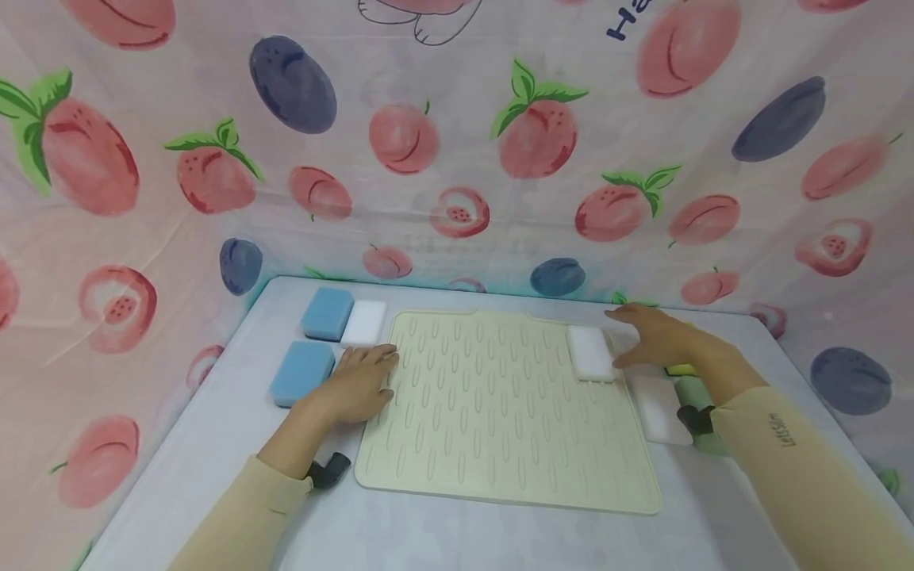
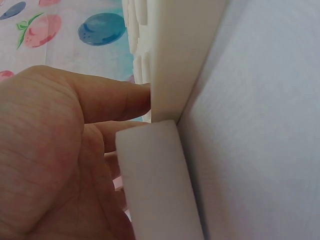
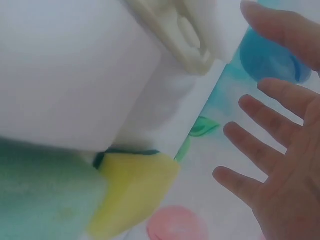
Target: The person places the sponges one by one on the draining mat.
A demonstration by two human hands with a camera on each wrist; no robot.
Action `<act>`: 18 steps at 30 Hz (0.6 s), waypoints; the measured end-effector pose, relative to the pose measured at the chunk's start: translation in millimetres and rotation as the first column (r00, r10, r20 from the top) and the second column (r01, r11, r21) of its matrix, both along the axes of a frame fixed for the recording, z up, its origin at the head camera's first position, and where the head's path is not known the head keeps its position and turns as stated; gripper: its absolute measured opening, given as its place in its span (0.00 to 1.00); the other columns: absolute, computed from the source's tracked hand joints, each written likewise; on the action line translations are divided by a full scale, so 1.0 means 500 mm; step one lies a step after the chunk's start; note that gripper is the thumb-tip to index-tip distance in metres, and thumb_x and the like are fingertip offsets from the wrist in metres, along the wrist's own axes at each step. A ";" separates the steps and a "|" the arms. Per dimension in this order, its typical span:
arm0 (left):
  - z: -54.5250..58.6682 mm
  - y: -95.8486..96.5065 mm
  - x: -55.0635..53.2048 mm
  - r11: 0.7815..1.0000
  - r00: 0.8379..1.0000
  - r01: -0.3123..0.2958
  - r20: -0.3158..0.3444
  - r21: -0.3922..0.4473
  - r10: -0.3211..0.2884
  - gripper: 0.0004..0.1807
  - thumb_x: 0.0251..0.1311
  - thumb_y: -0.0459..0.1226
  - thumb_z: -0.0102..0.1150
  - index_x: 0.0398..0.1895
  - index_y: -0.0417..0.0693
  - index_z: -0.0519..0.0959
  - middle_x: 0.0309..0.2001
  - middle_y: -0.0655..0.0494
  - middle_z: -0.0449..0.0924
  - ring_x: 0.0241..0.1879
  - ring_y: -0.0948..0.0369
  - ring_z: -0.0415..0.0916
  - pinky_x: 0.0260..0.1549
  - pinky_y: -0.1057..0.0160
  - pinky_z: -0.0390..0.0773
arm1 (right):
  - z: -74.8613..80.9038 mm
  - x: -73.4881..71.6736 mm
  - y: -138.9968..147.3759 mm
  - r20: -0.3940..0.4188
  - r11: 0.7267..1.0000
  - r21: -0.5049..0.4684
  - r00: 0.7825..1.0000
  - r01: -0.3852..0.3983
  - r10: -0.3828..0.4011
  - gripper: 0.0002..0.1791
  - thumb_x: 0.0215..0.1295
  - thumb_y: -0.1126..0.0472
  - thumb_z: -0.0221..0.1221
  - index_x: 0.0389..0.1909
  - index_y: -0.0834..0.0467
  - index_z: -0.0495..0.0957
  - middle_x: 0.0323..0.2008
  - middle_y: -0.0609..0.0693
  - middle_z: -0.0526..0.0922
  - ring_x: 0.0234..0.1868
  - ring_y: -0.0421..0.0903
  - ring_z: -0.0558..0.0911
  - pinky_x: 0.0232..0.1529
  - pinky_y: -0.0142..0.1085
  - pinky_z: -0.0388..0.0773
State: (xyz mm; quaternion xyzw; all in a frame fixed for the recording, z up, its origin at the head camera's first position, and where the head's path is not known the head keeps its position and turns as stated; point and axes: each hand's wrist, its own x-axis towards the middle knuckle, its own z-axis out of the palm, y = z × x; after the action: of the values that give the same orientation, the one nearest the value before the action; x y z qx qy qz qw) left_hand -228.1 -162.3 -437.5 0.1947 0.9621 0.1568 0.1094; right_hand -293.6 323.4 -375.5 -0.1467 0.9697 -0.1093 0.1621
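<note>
A cream ridged mat point(image 1: 493, 412) lies flat on the white table. My left hand point(image 1: 360, 385) rests at its left edge, and in the left wrist view the thumb point(image 2: 120, 100) touches the mat's side. Close to that palm is a white sponge block point(image 2: 157, 185), mostly covered by the hand in the head view. Another white sponge point(image 1: 591, 354) sits on the mat's upper right part. Just right of it, my right hand point(image 1: 664, 341) hovers with fingers spread. The right wrist view shows nothing between those fingers point(image 3: 255, 150).
Two blue sponges point(image 1: 328, 313) and a white one point(image 1: 365, 321) lie left of the mat. On the right are a white sponge point(image 1: 660, 408), a green one point(image 1: 691, 390) and a yellow one point(image 3: 137, 187). A fruit-print cloth point(image 1: 457, 151) hangs behind the table.
</note>
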 end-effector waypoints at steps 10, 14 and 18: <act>-0.001 -0.003 -0.002 1.000 1.000 -0.004 -0.003 0.002 0.004 0.33 0.73 0.38 0.55 0.78 0.34 0.62 0.81 0.42 0.56 0.79 0.38 0.51 0.79 0.32 0.43 | 0.007 -0.004 0.025 0.001 1.000 0.000 1.000 0.000 0.000 0.52 0.60 0.49 0.73 0.79 0.65 0.60 0.76 0.73 0.57 0.75 0.75 0.57 0.72 0.74 0.56; -0.002 -0.003 -0.003 1.000 1.000 -0.007 0.001 0.000 0.007 0.34 0.74 0.38 0.55 0.78 0.35 0.62 0.81 0.42 0.55 0.79 0.39 0.51 0.79 0.33 0.42 | 0.009 0.000 0.037 -0.006 1.000 0.004 1.000 -0.009 0.009 0.51 0.60 0.51 0.73 0.78 0.67 0.60 0.74 0.74 0.58 0.73 0.76 0.59 0.71 0.73 0.58; -0.004 -0.003 -0.004 1.000 1.000 -0.011 0.008 0.003 0.011 0.34 0.74 0.38 0.55 0.78 0.35 0.61 0.81 0.43 0.55 0.80 0.39 0.50 0.80 0.34 0.41 | 0.007 0.002 0.051 -0.012 1.000 0.008 1.000 -0.008 0.008 0.51 0.60 0.53 0.73 0.78 0.68 0.60 0.74 0.75 0.57 0.72 0.77 0.59 0.70 0.75 0.58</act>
State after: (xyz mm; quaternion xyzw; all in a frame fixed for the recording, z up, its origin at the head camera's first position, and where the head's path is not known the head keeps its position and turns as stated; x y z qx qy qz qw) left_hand -230.0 -163.7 -439.3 0.1887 0.9624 0.1598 0.1120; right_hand -292.5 348.7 -372.0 -0.1505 0.9705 -0.1038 0.1571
